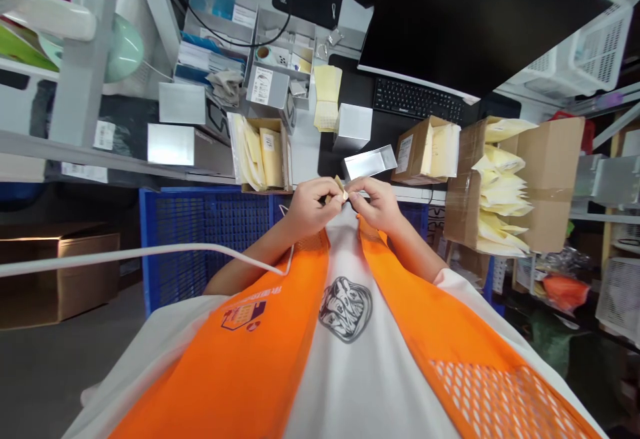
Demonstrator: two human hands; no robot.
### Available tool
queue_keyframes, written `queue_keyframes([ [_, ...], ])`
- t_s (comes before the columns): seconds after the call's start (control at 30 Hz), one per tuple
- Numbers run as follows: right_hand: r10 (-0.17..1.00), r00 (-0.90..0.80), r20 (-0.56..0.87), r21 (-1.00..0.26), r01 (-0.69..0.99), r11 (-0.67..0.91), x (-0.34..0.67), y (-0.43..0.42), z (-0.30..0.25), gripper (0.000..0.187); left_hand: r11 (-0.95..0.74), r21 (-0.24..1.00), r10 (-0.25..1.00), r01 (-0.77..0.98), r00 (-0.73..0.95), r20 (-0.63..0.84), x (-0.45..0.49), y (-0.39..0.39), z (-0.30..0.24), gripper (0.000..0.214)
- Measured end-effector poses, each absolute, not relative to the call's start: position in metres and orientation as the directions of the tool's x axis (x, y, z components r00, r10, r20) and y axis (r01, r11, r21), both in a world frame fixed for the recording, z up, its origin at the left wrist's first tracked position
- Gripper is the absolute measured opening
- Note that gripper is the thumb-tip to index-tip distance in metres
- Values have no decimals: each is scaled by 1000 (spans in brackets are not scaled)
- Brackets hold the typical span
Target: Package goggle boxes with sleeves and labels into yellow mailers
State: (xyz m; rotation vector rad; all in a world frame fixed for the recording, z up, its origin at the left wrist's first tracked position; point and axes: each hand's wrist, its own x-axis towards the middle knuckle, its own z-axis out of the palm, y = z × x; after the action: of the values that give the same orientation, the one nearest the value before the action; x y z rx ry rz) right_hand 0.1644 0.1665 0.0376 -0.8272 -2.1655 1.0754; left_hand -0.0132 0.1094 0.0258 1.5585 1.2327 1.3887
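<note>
While pinching a tan piece (342, 187) with left hand (313, 207) near the open silver box (369, 164), held right hand (377, 204) curled alongside, couldn't tell if gripping. Probably was working it, next needing a steady pinch

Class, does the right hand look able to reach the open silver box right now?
Probably yes: the open silver box lies just ahead of the right hand, with nothing visible blocking the way, though it looks busy beside a small tan piece.
</note>
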Motion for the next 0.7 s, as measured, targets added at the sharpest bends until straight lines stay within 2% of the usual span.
queue_keyframes([
  [0.13,701,-635,324,-781,238,577,162,167,39,15,-136,990,990,-48,14,137,-17,115,28,20],
  [0.23,606,-663,439,-693,180,698,160,172,39,17,-17,973,998,-230,58,31,-19,118,27,16],
  [0.3,555,-691,463,-641,171,748,158,176,40,17,57,945,995,-322,97,-27,-19,121,26,15],
  [0.53,459,-711,533,-535,137,834,155,187,48,6,169,847,984,-504,131,-119,-18,128,29,13],
  [0.7,462,-715,525,-528,153,836,147,191,48,9,300,729,948,-615,107,-300,-24,128,34,17],
])
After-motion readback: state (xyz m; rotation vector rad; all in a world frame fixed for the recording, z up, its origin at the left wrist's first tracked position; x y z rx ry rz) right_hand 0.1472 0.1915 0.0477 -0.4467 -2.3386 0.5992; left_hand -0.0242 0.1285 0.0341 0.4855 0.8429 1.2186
